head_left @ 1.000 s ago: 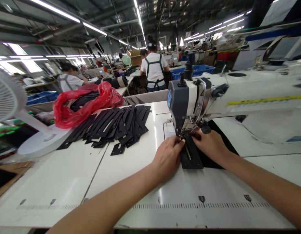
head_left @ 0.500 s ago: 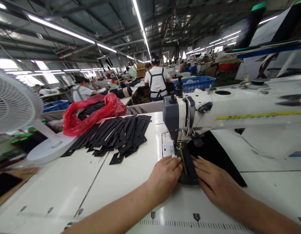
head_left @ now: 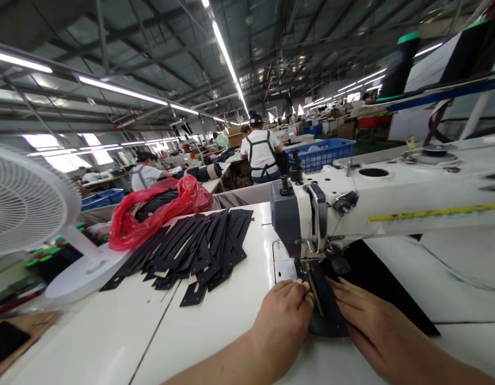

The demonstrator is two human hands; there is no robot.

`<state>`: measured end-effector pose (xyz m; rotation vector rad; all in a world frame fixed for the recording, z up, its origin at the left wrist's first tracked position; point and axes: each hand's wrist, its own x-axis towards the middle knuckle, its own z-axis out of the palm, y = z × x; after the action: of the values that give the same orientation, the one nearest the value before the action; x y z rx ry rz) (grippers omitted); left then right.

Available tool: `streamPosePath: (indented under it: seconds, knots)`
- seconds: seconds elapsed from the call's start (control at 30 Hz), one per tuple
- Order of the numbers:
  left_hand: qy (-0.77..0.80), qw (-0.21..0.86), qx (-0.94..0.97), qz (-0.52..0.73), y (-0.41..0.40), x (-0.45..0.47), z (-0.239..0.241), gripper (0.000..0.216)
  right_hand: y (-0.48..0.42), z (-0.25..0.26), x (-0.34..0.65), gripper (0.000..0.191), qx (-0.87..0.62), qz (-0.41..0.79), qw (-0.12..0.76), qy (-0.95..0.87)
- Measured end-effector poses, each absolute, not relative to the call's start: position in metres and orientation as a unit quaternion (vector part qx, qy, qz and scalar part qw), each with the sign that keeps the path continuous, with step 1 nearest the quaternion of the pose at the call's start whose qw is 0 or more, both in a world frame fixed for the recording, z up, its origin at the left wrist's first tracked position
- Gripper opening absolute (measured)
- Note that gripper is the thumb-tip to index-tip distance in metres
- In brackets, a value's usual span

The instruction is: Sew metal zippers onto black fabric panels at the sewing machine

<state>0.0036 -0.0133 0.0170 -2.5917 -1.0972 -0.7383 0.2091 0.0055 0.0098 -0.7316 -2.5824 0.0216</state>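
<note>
A black fabric piece with a brass zipper lies under the needle of a white sewing machine. My left hand rests on the table at the piece's left edge, fingers curled and pressed against it. My right hand lies flat on the piece's right side, fingers stretched toward the presser foot. Wider black fabric spreads to the right under the machine arm.
A pile of black cut strips lies on the white table to the left, with a red plastic bag behind it. A white fan stands at far left. Other workers sit at tables beyond.
The view has tilted up, so hands and machine sit lower in frame. Both hands have slid back toward me along the zipper piece, staying on its two sides.
</note>
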Motion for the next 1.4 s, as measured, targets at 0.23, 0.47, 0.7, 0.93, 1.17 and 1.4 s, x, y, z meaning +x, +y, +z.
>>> streamPosePath:
  seconds: [0.23, 0.47, 0.7, 0.93, 1.17, 1.4]
  knots:
    - [-0.394, 0.107, -0.88, -0.243, -0.002, 0.002, 0.013, 0.019, 0.016, 0.016, 0.203, 0.047, -0.287, 0.041, 0.202, -0.936]
    - [-0.421, 0.068, -0.877, -0.224, 0.004, -0.003, 0.008, 0.013, 0.026, 0.018, 0.2, 0.044, -0.295, 0.07, 0.232, -0.924]
    - [-0.329, 0.13, -0.888, -0.293, -0.001, -0.004, 0.012, 0.02, 0.032, 0.014, 0.199, 0.042, -0.29, 0.052, 0.246, -0.924]
    - [-0.358, 0.103, -0.895, -0.245, 0.009, -0.007, 0.019, 0.021, 0.046, 0.015, 0.196, 0.035, -0.278, 0.054, 0.276, -0.918]
    - [-0.376, 0.076, -0.901, -0.204, 0.016, -0.01, 0.018, 0.012, 0.058, 0.01, 0.195, 0.031, -0.277, 0.05, 0.296, -0.913]
    - [-0.366, 0.081, -0.898, -0.23, 0.019, -0.011, 0.015, 0.011, 0.062, 0.008, 0.193, 0.028, -0.314, 0.055, 0.299, -0.9]
